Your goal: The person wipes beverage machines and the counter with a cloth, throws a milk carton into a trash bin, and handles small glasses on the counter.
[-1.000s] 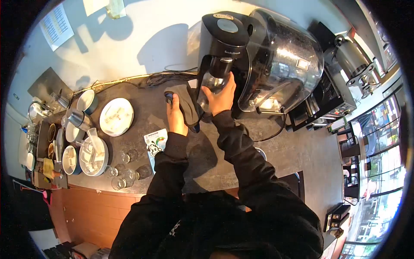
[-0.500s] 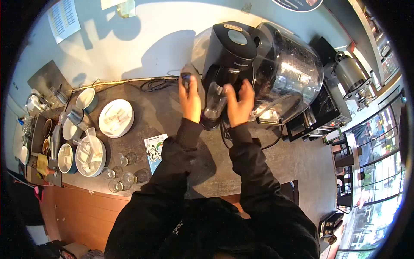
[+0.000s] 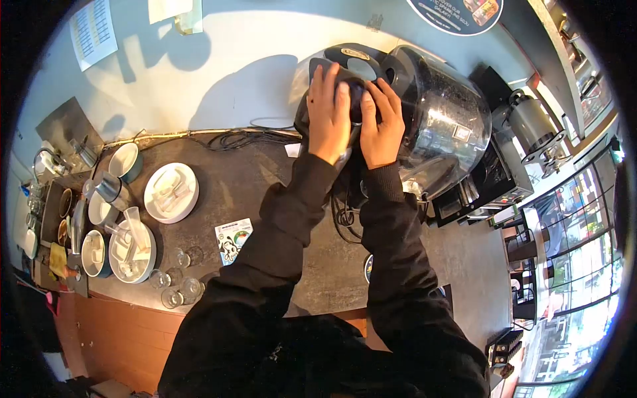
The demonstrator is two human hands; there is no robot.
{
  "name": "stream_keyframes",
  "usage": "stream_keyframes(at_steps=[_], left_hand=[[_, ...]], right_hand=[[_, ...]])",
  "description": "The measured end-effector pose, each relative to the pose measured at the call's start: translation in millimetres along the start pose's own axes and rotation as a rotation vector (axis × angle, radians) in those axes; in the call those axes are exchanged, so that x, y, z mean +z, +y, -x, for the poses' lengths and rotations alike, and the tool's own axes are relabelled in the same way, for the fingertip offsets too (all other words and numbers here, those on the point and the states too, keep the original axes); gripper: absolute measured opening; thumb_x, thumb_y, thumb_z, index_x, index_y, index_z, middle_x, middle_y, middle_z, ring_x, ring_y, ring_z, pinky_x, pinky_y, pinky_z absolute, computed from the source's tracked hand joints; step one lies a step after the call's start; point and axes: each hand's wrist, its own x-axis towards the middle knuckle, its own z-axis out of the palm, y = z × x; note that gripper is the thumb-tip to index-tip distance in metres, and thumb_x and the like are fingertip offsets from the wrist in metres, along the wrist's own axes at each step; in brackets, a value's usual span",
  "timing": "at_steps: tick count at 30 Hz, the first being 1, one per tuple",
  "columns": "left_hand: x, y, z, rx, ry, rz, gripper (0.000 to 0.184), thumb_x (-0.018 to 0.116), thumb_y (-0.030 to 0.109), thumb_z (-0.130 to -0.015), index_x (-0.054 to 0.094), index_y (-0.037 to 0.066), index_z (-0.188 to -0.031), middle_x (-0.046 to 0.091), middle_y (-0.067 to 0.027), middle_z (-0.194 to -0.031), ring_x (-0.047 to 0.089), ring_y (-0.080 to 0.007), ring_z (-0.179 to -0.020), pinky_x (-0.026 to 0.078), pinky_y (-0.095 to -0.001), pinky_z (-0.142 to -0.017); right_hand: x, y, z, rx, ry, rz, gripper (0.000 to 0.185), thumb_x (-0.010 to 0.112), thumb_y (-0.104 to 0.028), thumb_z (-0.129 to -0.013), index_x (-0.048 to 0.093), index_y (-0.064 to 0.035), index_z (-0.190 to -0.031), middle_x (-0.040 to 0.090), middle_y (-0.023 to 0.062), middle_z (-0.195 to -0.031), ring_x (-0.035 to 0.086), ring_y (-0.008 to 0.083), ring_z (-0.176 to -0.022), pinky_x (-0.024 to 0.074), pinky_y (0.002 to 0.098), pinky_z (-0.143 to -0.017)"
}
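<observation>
Soda maker point(image 3: 361, 66): left hand point(image 3: 328, 121) over dark cloth point(image 3: 344, 74), right hand point(image 3: 382, 129) alongside, grips unclear; even, light pressure seems best

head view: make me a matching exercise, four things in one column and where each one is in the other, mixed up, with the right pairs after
Things
1. black upright machine with a grey oval on top
2. blue-and-white printed packet
3. large clear rounded cover
4. white printed paper sheet

Places
a. on the pale wall, upper left of the picture
b. directly behind the left hand and right hand
c. on the grey counter, beside the left sleeve
d. just right of the right hand

Pairs: 1-b, 2-c, 3-d, 4-a
</observation>
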Motion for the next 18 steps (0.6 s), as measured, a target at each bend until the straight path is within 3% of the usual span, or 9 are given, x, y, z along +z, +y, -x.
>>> stream_keyframes(at_steps=[4, 7, 8, 11, 14, 18], left_hand=[[-2.4, -25.8, -37.7, -0.119, -0.039, 0.280, 0.050, 0.030, 0.035, -0.099, 0.041, 0.000, -0.132, 0.040, -0.0184, -0.139, 0.035, -0.0297, -0.132, 0.027, -0.0341, -0.106], [-6.4, -53.5, -55.1, -0.276, -0.100, 0.537, 0.049, 0.030, 0.032, -0.100, 0.039, -0.002, -0.133, 0.044, -0.0194, -0.136, 0.042, -0.0282, -0.126, 0.030, -0.0324, -0.105], [-7.9, -70.1, -53.2, -0.268, -0.173, 0.432, 0.048, 0.028, 0.030, -0.101, 0.038, -0.004, -0.134, 0.043, -0.0199, -0.136, 0.042, -0.0285, -0.126, 0.030, -0.0320, -0.105], [-4.6, -88.4, -24.8, -0.200, -0.047, 0.366, 0.047, 0.027, 0.027, -0.101, 0.037, -0.004, -0.135, 0.042, -0.0189, -0.138, 0.039, -0.0275, -0.129, 0.027, -0.0316, -0.107], [-11.4, -100.0, 11.3, -0.312, -0.086, 0.520, 0.054, 0.029, 0.035, -0.101, 0.031, -0.004, -0.138, 0.038, -0.0139, -0.140, 0.036, -0.0218, -0.129, 0.028, -0.0317, -0.106], [-13.1, -139.8, 59.0, -0.426, -0.067, 0.330, 0.050, 0.027, 0.033, -0.102, 0.035, 0.001, -0.138, 0.038, -0.0147, -0.141, 0.035, -0.0239, -0.131, 0.025, -0.0326, -0.108]], right_hand=[[3.2, -1.7, -2.6, 0.001, 0.008, 0.049, 0.027, 0.057, -0.024, -0.091, 0.066, -0.0056, -0.109, 0.058, 0.0174, -0.117, 0.058, 0.0307, -0.106, 0.0445, 0.0358, -0.090], [5.4, -6.8, -1.6, -0.019, 0.019, 0.038, 0.027, 0.058, -0.024, -0.090, 0.066, -0.0061, -0.108, 0.059, 0.0172, -0.116, 0.058, 0.0308, -0.105, 0.0451, 0.0359, -0.089], [5.5, -8.0, -0.4, -0.034, 0.024, 0.037, 0.027, 0.059, -0.024, -0.090, 0.066, -0.0063, -0.108, 0.059, 0.0173, -0.116, 0.059, 0.0308, -0.105, 0.0452, 0.0359, -0.089], [5.7, -7.3, -2.8, -0.019, 0.021, 0.028, 0.026, 0.060, -0.023, -0.089, 0.067, -0.0058, -0.106, 0.060, 0.0171, -0.114, 0.059, 0.0305, -0.104, 0.0452, 0.0357, -0.089], [7.2, -5.0, -0.4, -0.037, 0.048, 0.038, 0.026, 0.060, -0.024, -0.088, 0.068, -0.0060, -0.105, 0.061, 0.0166, -0.113, 0.060, 0.0301, -0.102, 0.0461, 0.0347, -0.087], [8.0, -3.4, 0.3, -0.016, 0.037, 0.022, 0.027, 0.060, -0.026, -0.089, 0.068, -0.0063, -0.106, 0.060, 0.0159, -0.115, 0.060, 0.0288, -0.102, 0.0464, 0.0343, -0.087]])
